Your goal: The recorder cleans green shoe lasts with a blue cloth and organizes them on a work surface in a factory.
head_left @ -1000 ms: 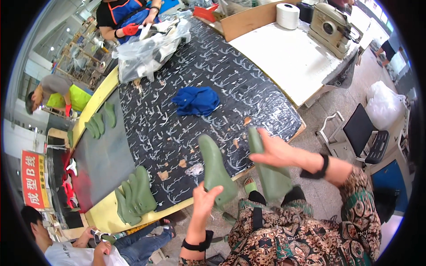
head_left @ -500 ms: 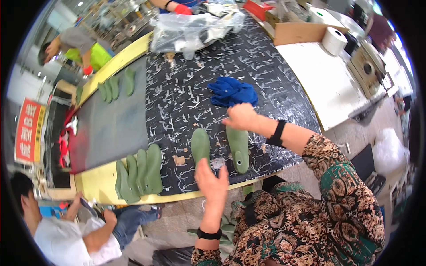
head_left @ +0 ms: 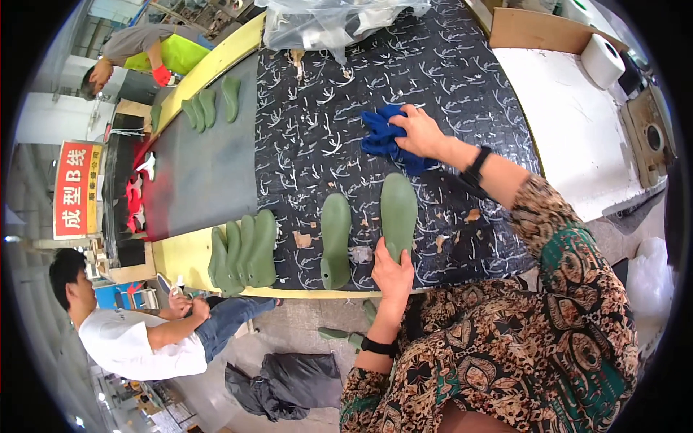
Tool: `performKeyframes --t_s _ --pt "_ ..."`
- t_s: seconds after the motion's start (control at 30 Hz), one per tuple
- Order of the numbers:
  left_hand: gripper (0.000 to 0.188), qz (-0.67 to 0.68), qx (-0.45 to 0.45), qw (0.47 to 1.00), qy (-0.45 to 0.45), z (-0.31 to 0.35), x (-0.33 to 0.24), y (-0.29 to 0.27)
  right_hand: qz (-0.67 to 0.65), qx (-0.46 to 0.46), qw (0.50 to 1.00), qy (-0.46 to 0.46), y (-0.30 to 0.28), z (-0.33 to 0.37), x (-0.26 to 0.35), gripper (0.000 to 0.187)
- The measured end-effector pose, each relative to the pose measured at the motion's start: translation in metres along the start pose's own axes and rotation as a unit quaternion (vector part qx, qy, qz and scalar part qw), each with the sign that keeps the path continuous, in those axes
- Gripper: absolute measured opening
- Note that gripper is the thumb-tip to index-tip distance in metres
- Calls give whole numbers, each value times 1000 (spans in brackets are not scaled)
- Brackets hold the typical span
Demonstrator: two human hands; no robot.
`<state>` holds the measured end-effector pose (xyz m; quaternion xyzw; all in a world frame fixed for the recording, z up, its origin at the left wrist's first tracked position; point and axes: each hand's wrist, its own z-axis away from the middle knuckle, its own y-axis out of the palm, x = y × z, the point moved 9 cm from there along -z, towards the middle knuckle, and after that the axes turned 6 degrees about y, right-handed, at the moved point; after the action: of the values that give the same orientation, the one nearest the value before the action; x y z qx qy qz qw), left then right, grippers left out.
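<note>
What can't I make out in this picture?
In the head view:
Near end of the held green form: under the left hand's grip.
Part of the blue cloth: under the right hand's grip.
Clear plastic bag: cut off by the top edge, contents unclear.

A beige sewing machine (head_left: 644, 137) and white thread cone (head_left: 602, 62) stand along the white tabletop (head_left: 570, 137) at right. Leftward, a red-and-yellow sign (head_left: 78, 189) hangs near a co-worker in a white T-shirt (head_left: 141, 343); black plastic sheeting (head_left: 296, 379) lies crumpled on the floor (head_left: 325, 307).
</note>
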<state>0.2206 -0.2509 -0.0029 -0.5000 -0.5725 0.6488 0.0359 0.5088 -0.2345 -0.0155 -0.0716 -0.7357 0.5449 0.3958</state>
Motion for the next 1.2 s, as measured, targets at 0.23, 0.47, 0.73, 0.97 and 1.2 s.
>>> performKeyframes --t_s 0.23,0.47,0.73,0.97,1.2 --pt "42 -66 213 973 -57 -4 18 24 -132 75 972 -180 -24 130 127 35" --pt "54 0 117 993 -28 -14 13 15 9 121 991 -59 41 62 103 34" --pt "67 33 57 991 114 -29 -16 -37 30 73 994 75 40 2 67 30" --pt "55 -132 19 990 -47 -33 103 -95 -64 162 965 -194 21 51 258 29" --pt "35 -75 70 993 -61 -40 104 -71 40 250 912 -324 135 60 249 43"
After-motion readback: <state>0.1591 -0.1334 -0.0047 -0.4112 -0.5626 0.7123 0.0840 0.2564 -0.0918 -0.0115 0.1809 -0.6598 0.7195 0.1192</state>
